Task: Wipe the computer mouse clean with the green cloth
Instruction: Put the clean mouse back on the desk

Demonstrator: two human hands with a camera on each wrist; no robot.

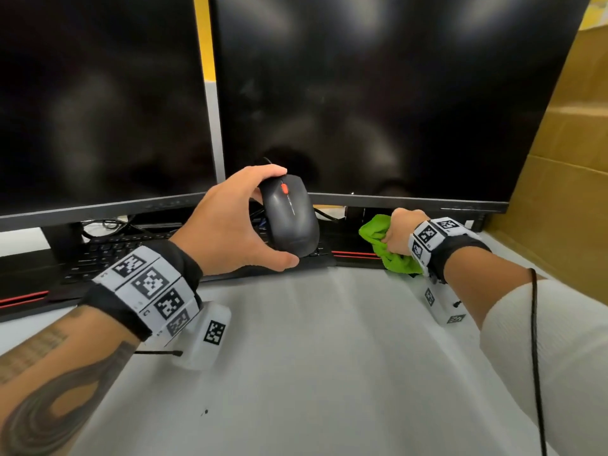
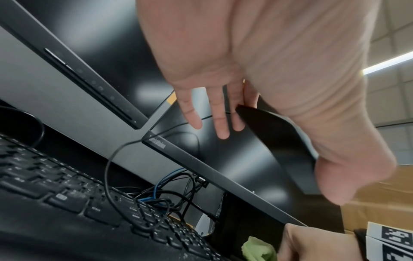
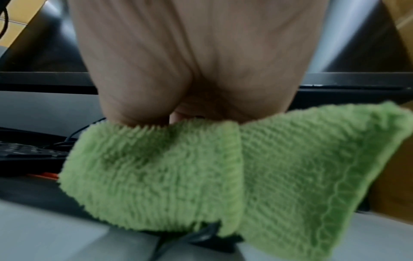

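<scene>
Left hand (image 1: 230, 225) grips computer mouse (image 1: 291, 218) aloft above keyboard (image 1: 108, 255), thumb at its near end, fingers over the far end. Right hand (image 1: 399, 233) clutches bunched green cloth (image 1: 386, 246) low at the worktop (image 1: 329, 357) edge. Mouse's long axis runs away from the person; top faces up, cloth lies to its right and lower. Wiping not yet begun, likely.

Head downward; wrists close (shared cloth (image 2: 259, 250))

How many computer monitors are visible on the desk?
2. The left monitor stands behind the keyboard; the right monitor stands behind the raised mouse and the green cloth. Others may be outside the view.
</scene>
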